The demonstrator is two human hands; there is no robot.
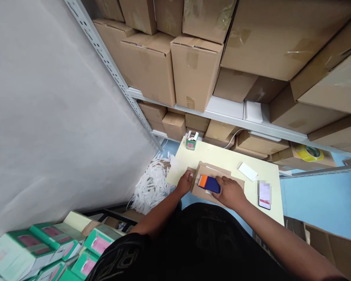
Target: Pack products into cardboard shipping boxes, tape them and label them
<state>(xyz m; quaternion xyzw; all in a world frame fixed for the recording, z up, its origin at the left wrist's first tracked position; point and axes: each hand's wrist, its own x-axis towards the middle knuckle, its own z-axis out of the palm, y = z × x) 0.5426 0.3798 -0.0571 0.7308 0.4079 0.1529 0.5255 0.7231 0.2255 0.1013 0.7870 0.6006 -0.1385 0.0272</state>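
Observation:
A flat brown cardboard piece [216,173] lies on a small pale yellow table [222,158]. My right hand [229,192] is closed on a blue and orange scraper-like tool [209,183] and presses it onto the cardboard. At the cardboard's left edge, my left hand [185,182] holds it down with curled fingers.
A phone [264,195] and a white card [247,171] lie on the table's right side; a small green box [192,141] stands at its far corner. Shelves of cardboard boxes [193,70] rise behind. White strips [152,183] litter the floor at left. Green boxes [46,246] are stacked near left.

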